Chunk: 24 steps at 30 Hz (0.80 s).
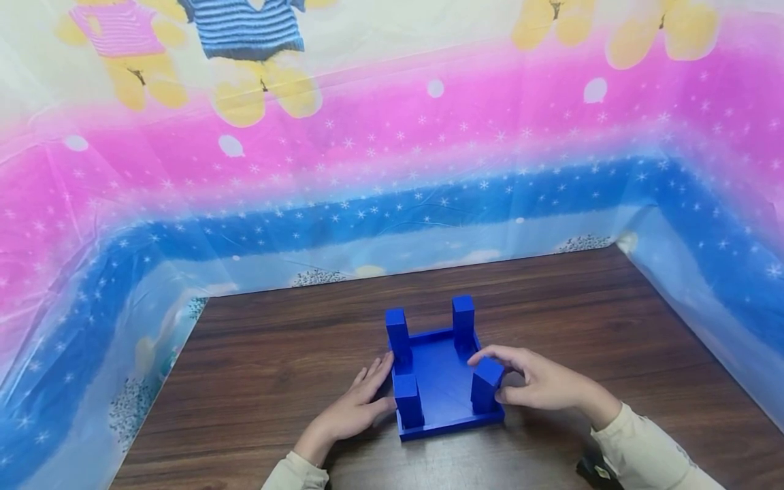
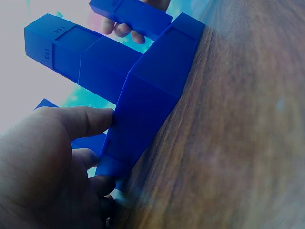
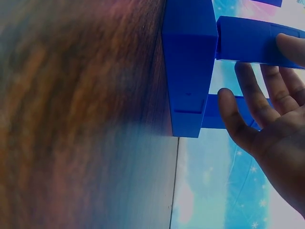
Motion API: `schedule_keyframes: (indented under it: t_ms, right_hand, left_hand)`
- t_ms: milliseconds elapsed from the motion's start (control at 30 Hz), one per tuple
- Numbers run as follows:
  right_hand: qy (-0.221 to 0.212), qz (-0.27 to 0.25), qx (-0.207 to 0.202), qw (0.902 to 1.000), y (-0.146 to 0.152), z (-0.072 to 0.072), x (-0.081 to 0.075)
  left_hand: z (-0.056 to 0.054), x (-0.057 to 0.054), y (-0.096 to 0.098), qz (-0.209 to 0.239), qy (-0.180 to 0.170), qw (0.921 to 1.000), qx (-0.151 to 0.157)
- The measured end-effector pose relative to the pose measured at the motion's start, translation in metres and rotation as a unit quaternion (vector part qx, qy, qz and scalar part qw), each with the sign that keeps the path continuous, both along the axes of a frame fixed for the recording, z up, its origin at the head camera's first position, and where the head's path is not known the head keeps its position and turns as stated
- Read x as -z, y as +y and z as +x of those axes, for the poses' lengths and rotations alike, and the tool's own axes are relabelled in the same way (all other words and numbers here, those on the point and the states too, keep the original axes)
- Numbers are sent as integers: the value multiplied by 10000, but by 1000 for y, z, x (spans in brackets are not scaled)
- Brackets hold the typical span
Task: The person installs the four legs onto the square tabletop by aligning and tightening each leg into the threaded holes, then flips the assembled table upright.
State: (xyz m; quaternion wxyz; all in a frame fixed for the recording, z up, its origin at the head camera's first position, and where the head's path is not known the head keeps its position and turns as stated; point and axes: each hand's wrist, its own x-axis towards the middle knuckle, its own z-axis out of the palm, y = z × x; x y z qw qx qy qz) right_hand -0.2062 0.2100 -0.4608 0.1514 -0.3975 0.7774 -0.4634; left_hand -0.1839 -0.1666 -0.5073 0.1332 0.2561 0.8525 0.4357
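A shallow blue tray with a raised rim lies on the table, a square blue post standing at each corner. My right hand pinches the near right post between thumb and fingers. That post looks turned against the tray's edges; in the right wrist view a thin gap shows at its foot. Along the tray's left side rests my left hand, fingers mostly straight, thumb by the near left post. This post carries small raised numbers in the left wrist view. The far left post and far right post stand untouched.
The dark wood table extends around the tray. Behind and at both sides hangs a printed curtain in pink and blue. A small black object shows beside the right sleeve.
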Motion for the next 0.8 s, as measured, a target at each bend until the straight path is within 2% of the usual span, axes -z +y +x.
schedule_keyframes:
  t_ms: [133,233,367,733,800]
  right_hand:
    - [48,128,110,9998,0,0,0]
    - [146,194,184,9995,0,0,0]
    - [199,209,231,9993,0,0,1]
    - [208,213,232,9993,0,-1,2]
    - [164,202,254,9993,0,-1,2]
  left_hand:
    - [-3,8,-2,-20,7,10000,-57]
    - [-3,10,-3,51,63,10000,-18]
    - [-2,8,-3,192,99,9997,63]
    - [2,-6,2,-139,-107,9998,-47]
    - [1,-4,2,-174,-97,9998,-74]
